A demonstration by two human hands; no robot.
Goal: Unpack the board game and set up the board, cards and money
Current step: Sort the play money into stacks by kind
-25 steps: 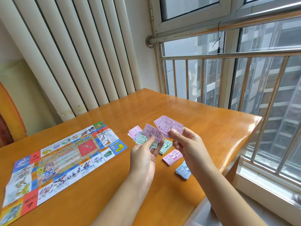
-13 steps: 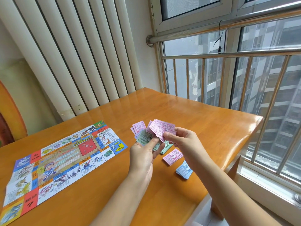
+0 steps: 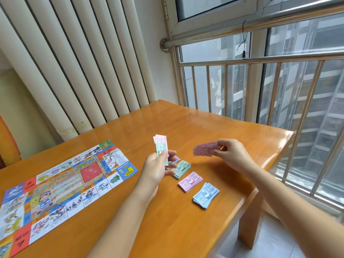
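The colourful game board [image 3: 61,181] lies unfolded on the left of the orange wooden table [image 3: 186,127]. My left hand [image 3: 158,168] holds an upright stack of mixed green and pink paper money [image 3: 161,148] above the table. My right hand [image 3: 230,153] pinches a few purple notes [image 3: 204,151] out to the right, apart from the stack. On the table between my hands lie three sorted piles: green notes [image 3: 182,169], pink notes [image 3: 190,181] and blue notes [image 3: 205,194]. A purple pile [image 3: 176,161] peeks out behind my left hand.
A white ribbed radiator [image 3: 74,62] stands behind the table. A metal window railing [image 3: 260,86] runs along the right. The table's right edge [image 3: 275,164] drops off close to the money piles.
My right hand has pulled the purple notes out of the fanned stack and moved them right. My left hand has turned the remaining stack upright.
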